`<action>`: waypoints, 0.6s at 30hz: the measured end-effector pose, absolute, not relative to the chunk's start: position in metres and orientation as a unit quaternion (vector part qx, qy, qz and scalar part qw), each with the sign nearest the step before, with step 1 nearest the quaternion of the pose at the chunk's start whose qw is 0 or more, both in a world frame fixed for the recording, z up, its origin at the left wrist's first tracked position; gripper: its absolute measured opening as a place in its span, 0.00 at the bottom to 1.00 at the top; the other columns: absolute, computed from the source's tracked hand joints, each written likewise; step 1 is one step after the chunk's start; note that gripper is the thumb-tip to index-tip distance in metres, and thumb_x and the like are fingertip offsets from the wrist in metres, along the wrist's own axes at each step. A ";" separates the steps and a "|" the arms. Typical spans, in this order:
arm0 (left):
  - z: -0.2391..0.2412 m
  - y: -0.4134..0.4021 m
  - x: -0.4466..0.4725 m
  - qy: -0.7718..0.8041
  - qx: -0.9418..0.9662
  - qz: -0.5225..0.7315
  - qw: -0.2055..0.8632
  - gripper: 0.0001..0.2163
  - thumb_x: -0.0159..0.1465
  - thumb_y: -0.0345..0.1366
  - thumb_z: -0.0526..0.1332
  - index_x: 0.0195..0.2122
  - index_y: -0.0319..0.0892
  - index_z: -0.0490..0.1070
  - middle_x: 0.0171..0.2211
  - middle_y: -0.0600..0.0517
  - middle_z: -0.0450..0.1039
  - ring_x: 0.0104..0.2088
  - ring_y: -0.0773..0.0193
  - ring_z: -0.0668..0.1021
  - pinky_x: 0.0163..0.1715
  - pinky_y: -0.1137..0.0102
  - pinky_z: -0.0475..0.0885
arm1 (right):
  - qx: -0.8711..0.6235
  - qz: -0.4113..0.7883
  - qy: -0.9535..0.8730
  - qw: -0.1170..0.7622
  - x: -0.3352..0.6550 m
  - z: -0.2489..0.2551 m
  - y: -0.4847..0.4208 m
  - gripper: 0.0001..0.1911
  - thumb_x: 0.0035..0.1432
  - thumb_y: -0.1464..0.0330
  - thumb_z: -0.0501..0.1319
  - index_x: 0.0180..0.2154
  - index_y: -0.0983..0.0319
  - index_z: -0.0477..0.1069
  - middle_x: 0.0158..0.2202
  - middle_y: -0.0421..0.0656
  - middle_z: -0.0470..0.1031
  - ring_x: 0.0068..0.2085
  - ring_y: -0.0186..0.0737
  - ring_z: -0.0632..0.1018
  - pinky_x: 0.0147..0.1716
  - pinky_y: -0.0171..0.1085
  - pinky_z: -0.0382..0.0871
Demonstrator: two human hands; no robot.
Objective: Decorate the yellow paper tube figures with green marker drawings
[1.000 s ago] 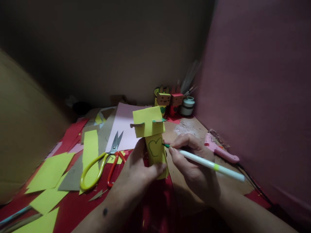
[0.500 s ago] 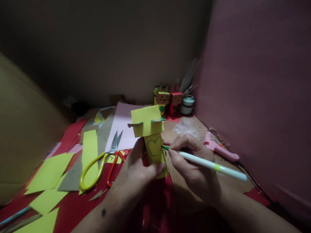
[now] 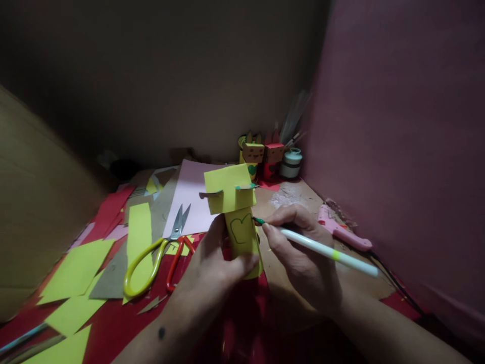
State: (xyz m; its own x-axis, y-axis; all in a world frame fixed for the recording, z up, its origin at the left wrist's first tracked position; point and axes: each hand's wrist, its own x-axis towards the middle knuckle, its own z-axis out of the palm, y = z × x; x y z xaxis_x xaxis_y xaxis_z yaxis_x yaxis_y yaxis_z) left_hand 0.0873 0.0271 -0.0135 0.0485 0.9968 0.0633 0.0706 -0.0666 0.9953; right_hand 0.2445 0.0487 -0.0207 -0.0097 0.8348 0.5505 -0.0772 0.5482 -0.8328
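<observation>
My left hand is closed round the lower body of a yellow paper figure, holding it upright. The figure has a boxy yellow head and a green heart outline drawn on its tube body. My right hand grips a white marker with a green tip. The tip touches the right edge of the heart on the figure's body.
Yellow and orange handled scissors lie left of my hands among yellow, red and brown paper scraps. A pink sheet lies behind. Two finished paper figures and a small jar stand in the far corner. A pink glue gun lies at right.
The marker tip has risen slightly along the heart's right side. The figure and my left hand have barely moved.
</observation>
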 end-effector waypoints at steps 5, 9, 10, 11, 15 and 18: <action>-0.010 0.027 0.089 0.508 0.544 0.467 0.477 0.20 0.57 0.37 0.70 0.51 0.45 0.72 0.47 0.43 0.80 0.50 0.43 0.80 0.47 0.52 0.77 | -0.327 0.353 -0.618 0.621 0.246 -0.020 0.048 0.07 0.59 0.73 0.67 0.31 0.57 0.72 0.24 0.34 0.70 0.23 0.31 0.69 0.21 0.31 0.64; -0.011 0.028 0.088 0.504 0.546 0.468 0.479 0.21 0.57 0.38 0.70 0.52 0.45 0.72 0.48 0.43 0.80 0.51 0.42 0.80 0.47 0.52 0.78 | -0.331 0.339 -0.629 0.616 0.246 -0.018 0.047 0.08 0.57 0.73 0.67 0.29 0.57 0.71 0.23 0.33 0.69 0.22 0.30 0.68 0.20 0.31 0.64; -0.012 0.028 0.088 0.506 0.547 0.466 0.478 0.21 0.57 0.38 0.70 0.52 0.45 0.72 0.48 0.43 0.80 0.51 0.42 0.80 0.48 0.51 0.78 | -0.330 0.335 -0.630 0.618 0.246 -0.018 0.047 0.08 0.57 0.74 0.66 0.29 0.57 0.71 0.23 0.33 0.69 0.22 0.30 0.68 0.20 0.30 0.63; -0.012 0.028 0.087 0.510 0.548 0.463 0.475 0.21 0.58 0.38 0.70 0.53 0.45 0.72 0.49 0.42 0.80 0.51 0.42 0.80 0.48 0.51 0.78 | -0.329 0.333 -0.632 0.617 0.246 -0.017 0.047 0.08 0.56 0.74 0.66 0.29 0.58 0.71 0.23 0.34 0.70 0.22 0.30 0.69 0.20 0.30 0.64; -0.010 0.028 0.087 0.517 0.556 0.455 0.465 0.21 0.58 0.37 0.70 0.53 0.46 0.72 0.52 0.43 0.80 0.53 0.41 0.80 0.52 0.49 0.75 | -0.331 0.321 -0.641 0.614 0.246 -0.016 0.048 0.07 0.55 0.76 0.65 0.28 0.58 0.72 0.24 0.34 0.72 0.22 0.29 0.70 0.21 0.29 0.65; -0.008 0.028 0.087 0.503 0.554 0.459 0.479 0.21 0.57 0.35 0.70 0.53 0.47 0.73 0.54 0.44 0.80 0.56 0.42 0.80 0.54 0.49 0.74 | -0.326 0.320 -0.646 0.612 0.246 -0.016 0.047 0.07 0.55 0.76 0.64 0.28 0.58 0.71 0.24 0.34 0.73 0.22 0.29 0.70 0.20 0.29 0.65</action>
